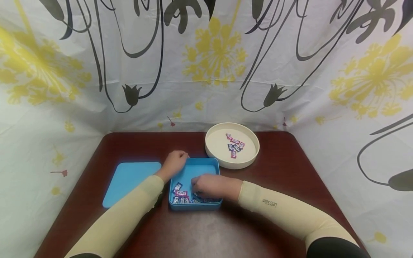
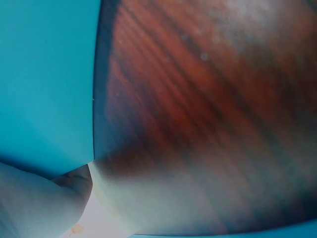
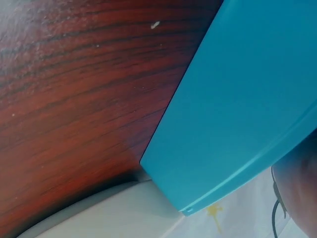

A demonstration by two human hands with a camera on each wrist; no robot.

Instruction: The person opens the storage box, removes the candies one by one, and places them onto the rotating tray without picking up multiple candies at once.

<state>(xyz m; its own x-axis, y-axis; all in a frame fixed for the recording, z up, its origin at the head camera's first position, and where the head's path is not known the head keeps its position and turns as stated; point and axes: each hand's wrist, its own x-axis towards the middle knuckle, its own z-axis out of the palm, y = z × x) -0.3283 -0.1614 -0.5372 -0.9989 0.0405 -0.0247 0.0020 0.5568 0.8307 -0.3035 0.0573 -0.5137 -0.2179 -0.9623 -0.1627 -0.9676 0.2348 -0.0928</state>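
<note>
A blue rectangular box (image 1: 195, 207) stands mid-table, holding small wrapped candies (image 1: 181, 193) in blue and pink along its near side. My left hand (image 1: 174, 164) grips the box's far left corner at the rim; the left wrist view shows part of that hand (image 2: 39, 201) against the blue wall. My right hand (image 1: 211, 185) reaches over the right wall into the box, fingers curled down above the candies. Its fingertips are hidden, so whether a candy is pinched cannot be seen. Behind the box, a cream round tray (image 1: 232, 165) holds several similar candies (image 1: 235, 141).
A flat blue lid (image 1: 129, 179) lies on the dark red-brown table (image 1: 180, 236), left of the box and partly behind the left forearm. The round tray stands close to the box's far right corner. Patterned white cloth (image 1: 180, 71) hangs around the table's back and sides.
</note>
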